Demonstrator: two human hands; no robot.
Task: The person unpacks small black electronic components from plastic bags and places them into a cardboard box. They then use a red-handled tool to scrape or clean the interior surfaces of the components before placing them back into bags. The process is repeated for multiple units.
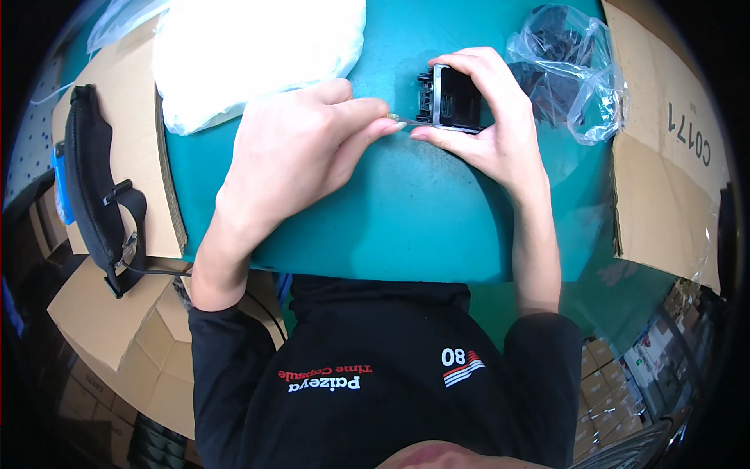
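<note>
My right hand [500, 117] is wrapped round a black boxy plastic part [461, 98], thumb along its near edge and fingers over its far edge. A pale rim runs along the part's left side, and several small black prongs stick out there. My left hand [301, 144] is closed in a pinch on a small thin piece [393, 117] that reaches toward the lower left corner of the black part. Most of that piece is hidden by the fingertips, so its kind cannot be made out. Both hands are just above the green table [367, 227].
A white plastic bag [258, 55] lies at the far left. Clear plastic bags holding black parts [558, 86] lie to the right. Cardboard [664, 156] edges the table on the right. At left, a black pouch with a strap [98, 180] rests on cardboard, above an open carton [148, 344].
</note>
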